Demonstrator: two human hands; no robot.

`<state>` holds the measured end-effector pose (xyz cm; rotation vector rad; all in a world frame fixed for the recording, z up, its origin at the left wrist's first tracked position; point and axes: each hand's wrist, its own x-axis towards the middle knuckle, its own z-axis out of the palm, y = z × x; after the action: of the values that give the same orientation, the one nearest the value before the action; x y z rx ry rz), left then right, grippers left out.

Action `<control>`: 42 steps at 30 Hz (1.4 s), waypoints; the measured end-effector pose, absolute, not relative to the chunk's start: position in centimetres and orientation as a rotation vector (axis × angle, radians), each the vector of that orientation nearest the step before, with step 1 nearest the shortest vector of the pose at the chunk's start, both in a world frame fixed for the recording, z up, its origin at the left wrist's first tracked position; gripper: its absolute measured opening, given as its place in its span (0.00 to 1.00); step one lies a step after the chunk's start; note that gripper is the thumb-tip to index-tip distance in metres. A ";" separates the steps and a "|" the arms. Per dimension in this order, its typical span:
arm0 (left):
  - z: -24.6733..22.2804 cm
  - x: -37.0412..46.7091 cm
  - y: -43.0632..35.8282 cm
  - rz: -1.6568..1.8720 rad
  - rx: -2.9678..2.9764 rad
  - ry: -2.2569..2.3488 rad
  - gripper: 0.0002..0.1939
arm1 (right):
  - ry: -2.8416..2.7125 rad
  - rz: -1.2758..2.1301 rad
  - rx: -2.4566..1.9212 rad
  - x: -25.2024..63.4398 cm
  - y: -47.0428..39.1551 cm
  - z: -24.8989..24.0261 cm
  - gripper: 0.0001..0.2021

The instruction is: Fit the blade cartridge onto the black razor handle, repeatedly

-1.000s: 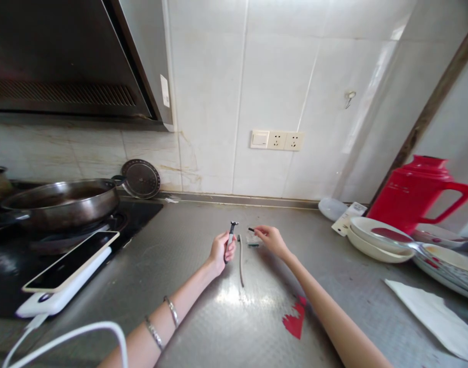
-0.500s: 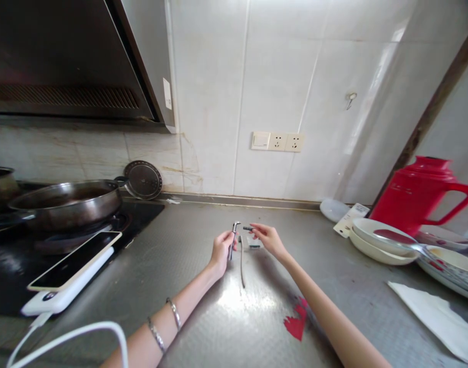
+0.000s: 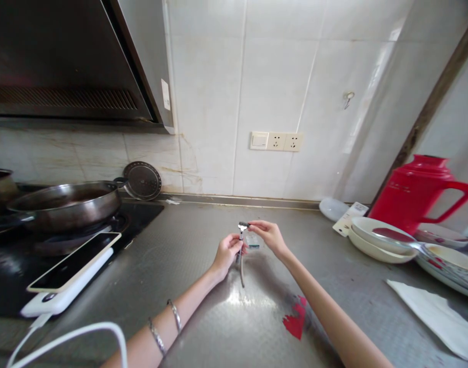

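My left hand (image 3: 226, 254) is closed around the handle of a slim razor (image 3: 241, 236), its silvery T-shaped neck pointing up. Between the fingertips of my right hand (image 3: 270, 236) is a small dark razor cartridge (image 3: 244, 224), held at the top of the neck. They appear to touch; whether they are joined I cannot tell. A thin grey-brown stick (image 3: 242, 276) lies on the counter below my left hand, its upper end hidden behind the fingers. Just beneath my right hand sits a small clear plastic case (image 3: 252, 242) with a dark green strip.
On the left, a steel pan (image 3: 67, 207) stands on the black stove, near a phone (image 3: 74, 261) on a white power bank (image 3: 67, 286) with a cable. Bowls (image 3: 379, 243), a red thermos (image 3: 414, 194) and a white paper (image 3: 435, 314) are at right. A red sticker (image 3: 295, 322) marks the metal counter (image 3: 203, 332).
My right hand has moved the cartridge left onto the top of the razor's neck. My left hand has shifted slightly right, turning the neck, and now covers the stick's upper end.
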<state>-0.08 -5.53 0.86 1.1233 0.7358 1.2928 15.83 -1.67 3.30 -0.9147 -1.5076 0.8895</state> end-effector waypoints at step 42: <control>1.3 -0.2 -6.0 1.200 1.228 0.811 0.12 | -1.608 0.848 -0.914 15.7 -2.0 3.5 0.13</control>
<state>-0.18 -5.96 1.27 1.2276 0.8107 1.2004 15.69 -2.05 3.50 -0.9140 -1.6077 0.8484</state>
